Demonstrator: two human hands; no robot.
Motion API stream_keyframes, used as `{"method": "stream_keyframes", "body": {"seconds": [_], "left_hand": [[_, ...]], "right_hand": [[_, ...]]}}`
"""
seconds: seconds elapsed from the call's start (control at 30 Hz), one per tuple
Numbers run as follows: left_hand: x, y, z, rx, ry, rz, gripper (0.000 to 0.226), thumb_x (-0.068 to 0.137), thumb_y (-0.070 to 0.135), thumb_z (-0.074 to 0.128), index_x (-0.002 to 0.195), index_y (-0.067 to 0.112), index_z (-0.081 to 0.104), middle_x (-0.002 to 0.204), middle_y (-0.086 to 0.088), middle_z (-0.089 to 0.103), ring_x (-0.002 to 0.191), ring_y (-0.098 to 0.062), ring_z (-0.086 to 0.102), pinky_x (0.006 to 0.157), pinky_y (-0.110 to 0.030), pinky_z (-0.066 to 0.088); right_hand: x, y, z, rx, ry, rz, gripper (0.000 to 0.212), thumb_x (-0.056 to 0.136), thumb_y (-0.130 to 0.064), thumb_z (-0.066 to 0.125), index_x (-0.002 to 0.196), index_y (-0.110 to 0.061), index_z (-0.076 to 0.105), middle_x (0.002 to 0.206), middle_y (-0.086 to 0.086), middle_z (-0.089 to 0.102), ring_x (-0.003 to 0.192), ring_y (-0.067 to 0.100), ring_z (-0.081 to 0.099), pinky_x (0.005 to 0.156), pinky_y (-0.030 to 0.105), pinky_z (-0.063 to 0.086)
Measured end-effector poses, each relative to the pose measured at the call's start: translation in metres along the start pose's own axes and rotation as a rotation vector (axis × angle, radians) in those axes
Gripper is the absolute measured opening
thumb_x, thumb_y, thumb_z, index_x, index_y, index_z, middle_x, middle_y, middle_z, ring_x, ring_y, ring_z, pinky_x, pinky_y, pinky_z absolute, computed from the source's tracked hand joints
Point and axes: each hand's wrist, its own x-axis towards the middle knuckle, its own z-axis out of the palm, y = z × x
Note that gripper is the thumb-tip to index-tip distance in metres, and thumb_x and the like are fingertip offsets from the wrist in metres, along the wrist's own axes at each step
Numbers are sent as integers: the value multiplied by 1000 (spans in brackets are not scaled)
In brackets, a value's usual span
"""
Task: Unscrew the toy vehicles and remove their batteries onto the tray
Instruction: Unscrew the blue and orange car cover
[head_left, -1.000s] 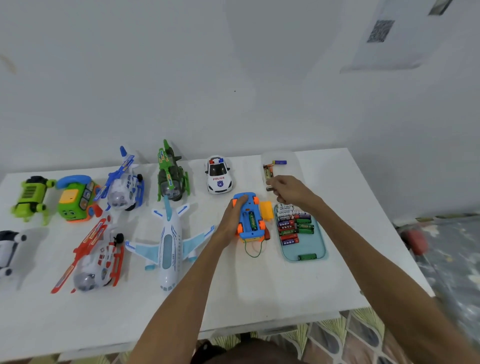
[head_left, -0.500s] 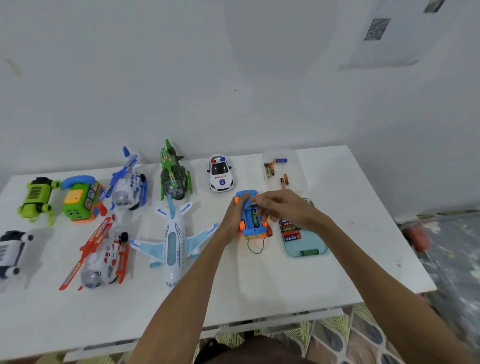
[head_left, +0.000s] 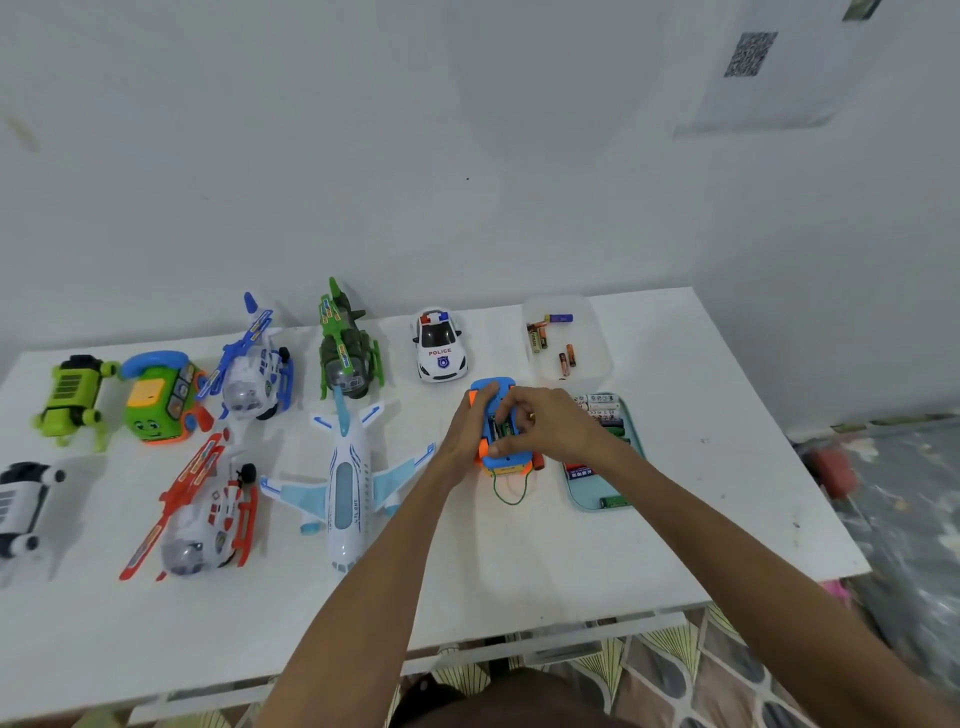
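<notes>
A blue and orange toy vehicle (head_left: 503, 462) lies upside down on the white table, its battery bay facing up with a green battery (head_left: 503, 429) inside. My left hand (head_left: 470, 423) grips the toy's left side. My right hand (head_left: 545, 423) rests over the bay, its fingertips down on the battery. A light blue tray (head_left: 592, 493) just right of the toy carries several batteries, partly hidden by my right wrist.
A clear container (head_left: 597, 358) with a few small batteries sits behind the tray. A police car (head_left: 440, 345), green helicopter (head_left: 345, 348), white airplane (head_left: 345, 478), red helicopter (head_left: 202, 509), blue helicopter (head_left: 254, 364) and green toys (head_left: 156, 397) fill the table's left.
My right hand came back from the clear container at the back and settled over the toy's battery bay. My left hand kept hold of the toy.
</notes>
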Motion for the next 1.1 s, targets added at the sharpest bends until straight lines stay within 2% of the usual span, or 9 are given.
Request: {"method": "stream_keyframes", "body": {"seconds": [0.1, 0.2, 0.3, 0.4, 0.5, 0.7, 0.93, 1.03, 1.1], "left_hand": [[-1, 2, 0, -40, 9, -32, 51, 99, 55, 54, 123, 11, 63, 114, -17, 74, 95, -28, 71, 95, -48, 56], [-3, 3, 1, -72, -14, -46, 53, 100, 52, 55, 128, 8, 61, 112, -19, 74, 86, -26, 72, 80, -42, 60], [-5, 1, -1, -99, -21, -67, 49, 101, 50, 55, 127, 9, 62, 102, -16, 76, 79, -24, 74, 66, -34, 60], [-9, 2, 1, -123, -22, -80, 33, 103, 43, 54, 111, 13, 65, 80, -7, 76, 65, -19, 72, 61, -31, 61], [-10, 5, 1, -157, -42, -96, 31, 102, 42, 56, 103, 12, 64, 77, -6, 75, 63, -18, 71, 63, -31, 61], [-12, 6, 2, -205, -1, -126, 29, 102, 40, 58, 100, 11, 63, 75, -8, 70, 57, -16, 68, 55, -28, 59], [-15, 6, 2, -221, 6, -114, 31, 100, 41, 59, 102, 11, 64, 76, -7, 72, 61, -17, 70, 58, -30, 59], [-14, 6, 0, -228, -27, -113, 33, 101, 42, 57, 105, 10, 64, 79, -8, 73, 64, -19, 71, 62, -31, 60], [-15, 7, 0, -221, -19, -122, 30, 100, 42, 58, 103, 13, 65, 77, -7, 74, 63, -18, 71, 63, -31, 60]], "right_hand": [[3, 10, 2, 166, 20, 81, 44, 62, -41, 94, 75, -19, 58, 60, -7, 48, 57, 12, 42, 56, 28, 35], [8, 13, 5, 310, -19, 124, 48, 63, -33, 95, 69, -21, 48, 66, 3, 46, 65, 19, 40, 58, 30, 36], [10, 13, 0, 418, -91, 163, 38, 78, -29, 86, 70, -21, 50, 69, 5, 54, 62, 16, 47, 53, 21, 40], [9, 19, -7, 510, 48, 283, 23, 90, -32, 74, 84, -15, 60, 69, -1, 62, 51, 10, 47, 49, 22, 38], [11, 31, -6, 316, 170, 306, 16, 95, -31, 64, 97, -15, 65, 82, 3, 70, 53, 12, 57, 55, 24, 46], [11, 33, 7, -293, 60, 265, 30, 95, -37, 63, 106, -9, 63, 94, 12, 67, 73, 24, 63, 61, 29, 47], [17, 26, 24, -425, 138, 247, 21, 101, -27, 49, 95, -7, 54, 93, 13, 54, 77, 26, 50, 64, 33, 38], [23, 28, 16, -546, 180, 183, 16, 100, -12, 50, 115, -6, 55, 104, 14, 58, 89, 29, 55, 68, 34, 39], [25, 30, 12, -686, 137, 131, 33, 93, -4, 57, 125, -10, 53, 114, 12, 58, 100, 30, 59, 71, 36, 42]]}}
